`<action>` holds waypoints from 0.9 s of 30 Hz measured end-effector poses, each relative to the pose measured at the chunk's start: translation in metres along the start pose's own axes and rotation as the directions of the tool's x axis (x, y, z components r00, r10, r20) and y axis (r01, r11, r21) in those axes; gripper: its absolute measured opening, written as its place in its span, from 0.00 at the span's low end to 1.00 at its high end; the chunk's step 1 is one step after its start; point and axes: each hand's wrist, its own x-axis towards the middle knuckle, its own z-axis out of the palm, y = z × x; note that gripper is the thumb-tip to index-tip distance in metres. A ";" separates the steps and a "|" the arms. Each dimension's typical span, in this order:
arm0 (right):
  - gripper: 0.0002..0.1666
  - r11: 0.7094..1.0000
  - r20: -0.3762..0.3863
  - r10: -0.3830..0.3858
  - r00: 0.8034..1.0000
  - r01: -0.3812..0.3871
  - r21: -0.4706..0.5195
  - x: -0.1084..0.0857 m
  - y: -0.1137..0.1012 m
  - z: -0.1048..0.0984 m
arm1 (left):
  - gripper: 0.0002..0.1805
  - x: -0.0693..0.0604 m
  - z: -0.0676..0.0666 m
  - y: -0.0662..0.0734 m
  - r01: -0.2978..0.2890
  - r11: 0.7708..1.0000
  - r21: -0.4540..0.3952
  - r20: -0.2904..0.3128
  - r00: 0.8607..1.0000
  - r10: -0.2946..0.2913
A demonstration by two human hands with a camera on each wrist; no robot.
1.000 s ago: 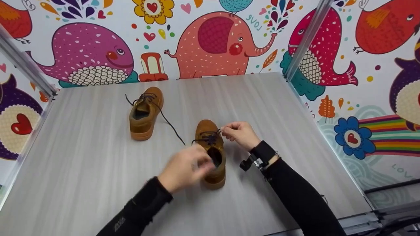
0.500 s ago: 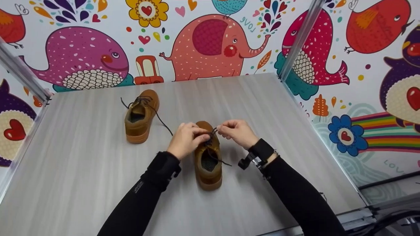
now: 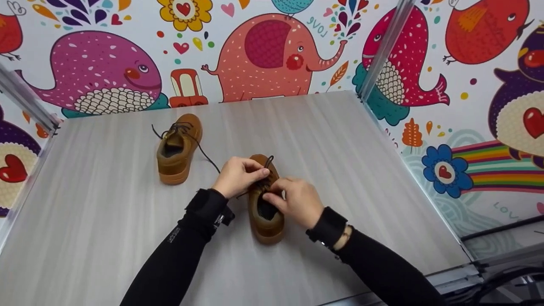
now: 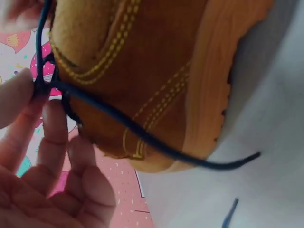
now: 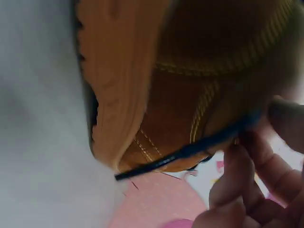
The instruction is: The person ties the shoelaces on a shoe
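A brown shoe point(image 3: 267, 231) with yellow stitching stands on the table, toe away from me. My left hand point(image 3: 238, 176) pinches its dark shoelace over the tongue, and a loop point(image 3: 269, 160) of lace stands up beyond the fingertips. In the left wrist view, thumb and finger meet where the lace point(image 4: 118, 116) crosses, and one loose end trails down the shoe's side. My right hand point(image 3: 301, 202) is over the shoe's opening. The right wrist view shows another lace end point(image 5: 190, 149) running out from between thumb and finger, partly blurred.
A matching brown shoe point(image 3: 178, 157) stands farther back on the left, its laces loose and one strand trailing toward my left hand. The wood-grain table point(image 3: 106, 204) is bounded by patterned panels point(image 3: 263, 55) and metal posts point(image 3: 384, 51).
My left hand has come from over the shoe's opening to the laces and taken the loop. My right hand has left the loop and moved down toward the opening, now with a lace.
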 end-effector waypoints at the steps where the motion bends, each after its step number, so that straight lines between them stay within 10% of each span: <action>1: 0.13 0.998 -0.024 -0.044 0.999 0.042 -0.054 -0.002 -0.004 0.002 | 0.11 -0.001 -0.001 0.000 0.002 1.000 -0.001 -0.005 1.000 -0.002; 11: 0.11 0.942 -0.015 -0.133 0.991 0.122 -0.312 -0.007 -0.016 0.006 | 0.11 -0.011 -0.003 0.008 0.106 0.993 -0.059 -0.004 0.994 -0.106; 27: 0.05 0.991 0.006 0.134 0.991 -0.134 -0.030 -0.016 0.003 -0.018 | 0.08 -0.021 0.001 0.015 0.127 0.991 -0.043 -0.033 0.991 -0.128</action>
